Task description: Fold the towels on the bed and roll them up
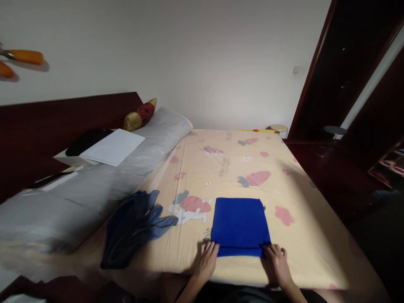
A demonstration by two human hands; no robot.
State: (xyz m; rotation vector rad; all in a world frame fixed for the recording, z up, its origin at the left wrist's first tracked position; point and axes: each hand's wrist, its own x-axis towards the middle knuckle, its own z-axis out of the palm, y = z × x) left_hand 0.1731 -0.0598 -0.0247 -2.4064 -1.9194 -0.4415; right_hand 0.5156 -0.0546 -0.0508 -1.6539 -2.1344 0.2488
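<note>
A bright blue folded cloth [240,223] lies flat on the bed in front of me. A narrow strip is turned over along its near edge. At the near left corner, my left hand [208,256] has its fingers closed on the strip's end. My right hand [278,257] grips the opposite end in the same way, at the near right corner. Both thumbs are mostly hidden. To the left of the cloth, apart from both hands, sits a crumpled dark blue garment [134,229].
The bed sheet [202,176] has carrot and rabbit prints. Along the headboard [63,109] runs a long grey pillow [104,198], with a white flat panel [113,146] and a red-and-gold cushion [142,114] by it. Stools [279,128] stand beyond the bed's far right corner.
</note>
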